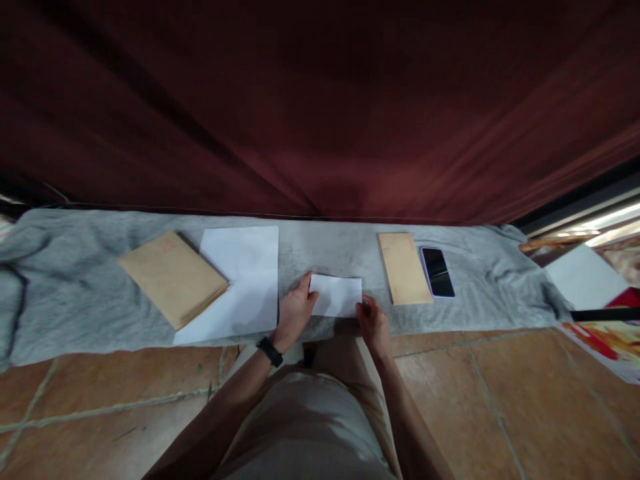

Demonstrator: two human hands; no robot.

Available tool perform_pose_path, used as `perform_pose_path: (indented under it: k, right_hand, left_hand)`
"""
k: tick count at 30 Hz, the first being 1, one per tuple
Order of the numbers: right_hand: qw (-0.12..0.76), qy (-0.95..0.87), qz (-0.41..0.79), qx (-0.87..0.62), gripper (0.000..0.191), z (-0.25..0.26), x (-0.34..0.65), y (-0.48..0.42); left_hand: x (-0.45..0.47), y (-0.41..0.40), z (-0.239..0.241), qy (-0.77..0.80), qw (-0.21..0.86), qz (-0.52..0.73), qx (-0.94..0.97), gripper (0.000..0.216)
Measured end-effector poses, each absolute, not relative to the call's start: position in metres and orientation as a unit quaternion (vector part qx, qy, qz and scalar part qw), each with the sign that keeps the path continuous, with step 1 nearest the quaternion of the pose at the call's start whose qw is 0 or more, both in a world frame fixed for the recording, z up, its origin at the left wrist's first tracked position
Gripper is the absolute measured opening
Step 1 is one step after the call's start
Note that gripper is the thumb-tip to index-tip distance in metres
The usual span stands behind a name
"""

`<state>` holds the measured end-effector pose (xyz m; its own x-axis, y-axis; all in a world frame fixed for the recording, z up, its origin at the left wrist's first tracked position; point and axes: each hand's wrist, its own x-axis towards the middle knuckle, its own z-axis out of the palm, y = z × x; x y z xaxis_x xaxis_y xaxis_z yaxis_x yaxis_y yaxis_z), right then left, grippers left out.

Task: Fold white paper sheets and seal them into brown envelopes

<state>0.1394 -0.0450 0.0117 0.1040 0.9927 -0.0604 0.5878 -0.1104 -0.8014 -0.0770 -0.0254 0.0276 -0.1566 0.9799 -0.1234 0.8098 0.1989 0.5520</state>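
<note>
A small folded white paper (337, 295) lies on a grey cloth (75, 287) spread on the floor. My left hand (295, 310) holds its left edge, with the fingers pressed against the paper. My right hand (373, 320) pinches the paper's lower right corner. A black band is on my left wrist. To the left lie white sheets (245, 280) with a stack of brown envelopes (173, 277) partly on them. To the right lies a single brown envelope (403, 268) beside a dark phone (437, 271).
A dark red curtain (320, 100) hangs behind the cloth. Tiled floor (500, 393) runs in front of it. At the far right lie another white sheet (583, 277) and colourful printed material (610, 337). My knees are just below my hands.
</note>
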Motion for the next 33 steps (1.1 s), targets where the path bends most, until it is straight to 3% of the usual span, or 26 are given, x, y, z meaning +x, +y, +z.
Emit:
perform_pose_path:
  k: [6, 16, 22, 26, 30, 33]
  right_hand:
    - [0.307, -0.612, 0.297, -0.665, 0.037, 0.010, 0.140, -0.045]
    - [0.290, -0.625, 0.274, -0.671, 0.037, 0.008, 0.141, -0.044]
    - [0.236, -0.660, 0.198, -0.685, 0.036, 0.012, 0.140, -0.048]
    - [0.256, -0.688, 0.129, -0.666, 0.037, 0.011, 0.138, -0.050]
    - [0.317, -0.737, 0.159, -0.576, 0.040, 0.008, 0.125, -0.046]
    - [0.307, -0.776, 0.183, -0.520, 0.043, 0.002, 0.111, -0.042]
  left_hand:
    - [-0.069, -0.035, 0.030, 0.720, 0.130, 0.131, 0.670, 0.043]
    - [-0.062, -0.053, 0.025, 0.636, 0.084, 0.134, 0.755, 0.041]
    - [-0.056, -0.068, 0.017, 0.558, 0.101, 0.137, 0.812, 0.053]
    - [-0.055, -0.071, 0.016, 0.556, 0.098, 0.117, 0.817, 0.059]
    - [-0.056, -0.071, 0.016, 0.550, 0.085, 0.102, 0.825, 0.065]
    - [-0.055, -0.072, 0.016, 0.546, 0.069, 0.089, 0.830, 0.069]
